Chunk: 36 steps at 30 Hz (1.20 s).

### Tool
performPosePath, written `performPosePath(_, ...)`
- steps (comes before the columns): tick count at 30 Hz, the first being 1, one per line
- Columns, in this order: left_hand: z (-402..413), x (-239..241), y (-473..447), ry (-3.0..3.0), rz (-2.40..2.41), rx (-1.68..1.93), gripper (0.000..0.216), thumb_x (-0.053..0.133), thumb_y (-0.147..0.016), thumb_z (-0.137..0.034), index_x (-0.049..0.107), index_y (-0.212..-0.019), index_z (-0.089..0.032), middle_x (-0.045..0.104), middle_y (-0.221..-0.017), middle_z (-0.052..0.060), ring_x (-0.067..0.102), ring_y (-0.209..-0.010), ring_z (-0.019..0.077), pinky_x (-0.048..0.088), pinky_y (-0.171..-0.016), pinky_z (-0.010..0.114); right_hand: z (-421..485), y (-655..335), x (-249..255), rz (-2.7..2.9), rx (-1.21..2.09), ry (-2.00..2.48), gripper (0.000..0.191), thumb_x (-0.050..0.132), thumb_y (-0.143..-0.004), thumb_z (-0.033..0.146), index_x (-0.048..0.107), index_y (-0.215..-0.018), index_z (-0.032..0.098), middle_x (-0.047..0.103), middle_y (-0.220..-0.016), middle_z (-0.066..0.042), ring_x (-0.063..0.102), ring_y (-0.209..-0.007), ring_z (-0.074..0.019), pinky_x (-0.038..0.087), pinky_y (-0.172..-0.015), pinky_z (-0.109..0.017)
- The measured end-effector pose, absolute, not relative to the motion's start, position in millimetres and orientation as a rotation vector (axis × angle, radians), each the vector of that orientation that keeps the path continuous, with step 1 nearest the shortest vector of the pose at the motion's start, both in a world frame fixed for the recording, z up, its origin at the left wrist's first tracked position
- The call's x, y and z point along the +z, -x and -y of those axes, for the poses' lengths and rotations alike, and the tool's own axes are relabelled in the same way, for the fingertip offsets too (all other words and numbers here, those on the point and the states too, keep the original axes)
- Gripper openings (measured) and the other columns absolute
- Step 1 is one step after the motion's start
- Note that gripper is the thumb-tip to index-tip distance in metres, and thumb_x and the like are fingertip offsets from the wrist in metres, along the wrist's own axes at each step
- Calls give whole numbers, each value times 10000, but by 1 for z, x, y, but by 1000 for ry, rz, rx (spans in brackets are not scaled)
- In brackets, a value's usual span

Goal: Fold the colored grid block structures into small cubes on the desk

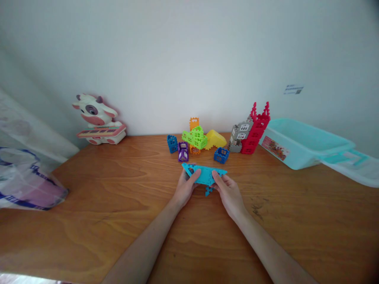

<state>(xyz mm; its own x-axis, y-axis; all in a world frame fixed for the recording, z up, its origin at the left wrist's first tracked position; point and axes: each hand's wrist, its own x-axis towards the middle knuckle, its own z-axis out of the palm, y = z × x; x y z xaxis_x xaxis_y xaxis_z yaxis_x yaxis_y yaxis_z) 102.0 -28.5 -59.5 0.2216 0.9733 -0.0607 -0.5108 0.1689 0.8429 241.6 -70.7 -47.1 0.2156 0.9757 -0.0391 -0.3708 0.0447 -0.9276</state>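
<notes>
Both my hands grip a light-blue assembly of interlocking plastic building pieces (205, 176) above the wooden table. My left hand (185, 184) is closed on its left end, thumb on the top face. On the right end my right hand (227, 188) is closed too, its thumb pressed on the face. A small notched light-blue piece (209, 191) shows below the assembly; whether it is joined on cannot be made out. Just beyond my hands are a purple toy car (183, 152) and a blue open block piece (221, 155). The fingers under the assembly are mostly hidden.
Behind stand a lime-green build (195, 137), a yellow piece (215, 139), another blue piece (172, 144) and a grey-and-red castle (252, 133). A turquoise bin (308, 141) is at right. A cow toy keyboard (99, 122) and a plastic bag (29, 183) are at left.
</notes>
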Motion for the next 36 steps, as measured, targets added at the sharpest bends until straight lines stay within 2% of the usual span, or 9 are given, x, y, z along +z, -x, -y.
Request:
performPosePath(4, 28, -57, -106, -781, -733, 1170, 439, 763, -755, -499, 587, -975, -163, 666, -940, 55, 649, -869, 179, 543, -833, 339, 72, -242, -46, 743, 1212, 1039, 368, 761, -736, 539, 713, -819, 184, 713, -774, -20, 639, -657, -148, 580, -599, -281)
performPosePath(10, 22, -53, -102, -682, -744, 1200, 410, 778, -731, -487, 643, -928, -154, 706, -911, 61, 672, -823, 190, 564, -797, 344, 72, -241, -46, 677, 1237, 993, 413, 756, -727, 576, 672, -886, 204, 739, -879, -24, 692, -746, -166, 616, -633, -299)
performPosePath(14, 16, -53, -94, -657, -792, 1239, 382, 779, -724, -447, 687, -954, -156, 724, -981, 75, 684, -856, 205, 577, -770, 339, 68, -249, -44, 628, 1270, 952, 400, 758, -731, 564, 659, -916, 223, 756, -963, -37, 711, -845, -197, 613, -686, -323)
performPosePath(18, 15, -51, -94, -650, -759, 1152, 340, 762, -732, -440, 695, -910, -158, 725, -962, 65, 683, -873, 210, 571, -819, 368, 62, -257, -47, 585, 1256, 972, 384, 771, -716, 547, 643, -884, 226, 754, -927, -37, 702, -793, -195, 585, -640, -302)
performPosePath(23, 14, -48, -93, -544, -770, 1094, 352, 662, -795, -498, 689, -932, -175, 729, -919, 66, 677, -824, 205, 570, -771, 372, 59, -258, -50, 562, 1236, 963, 333, 727, -754, 532, 597, -851, 242, 744, -903, -34, 687, -787, -209, 541, -631, -306)
performPosePath(26, 13, -48, -87, -556, -676, 1043, 309, 623, -776, -362, 687, -1006, -166, 725, -929, 82, 672, -841, 221, 564, -780, 392, 58, -259, -48, 540, 1241, 930, 328, 729, -752, 526, 582, -838, 245, 729, -858, -15, 671, -761, -201, 516, -618, -296)
performPosePath(29, 15, -48, -81, -609, -520, 934, 429, 575, -696, -247, 664, -1103, -147, 715, -992, 104, 677, -845, 244, 560, -793, 430, 58, -262, -44, 514, 1221, 913, 327, 741, -742, 516, 579, -820, 242, 709, -808, 4, 648, -720, -184, 498, -614, -287)
performPosePath(33, 15, -49, -77, -648, -486, 835, 442, 556, -641, -168, 622, -1076, -139, 707, -1021, 125, 707, -816, 274, 554, -783, 438, 58, -264, -40, 529, 1147, 864, 333, 762, -723, 510, 591, -830, 245, 696, -793, 21, 635, -727, -179, 477, -652, -293)
performPosePath(36, 14, -50, -76, -618, -494, 871, 520, 530, -563, -112, 588, -1079, -143, 707, -1050, 135, 722, -862, 293, 546, -836, 451, 58, -264, -39, 492, 1135, 831, 345, 790, -688, 503, 600, -825, 250, 695, -793, 36, 621, -725, -170, 454, -654, -290)
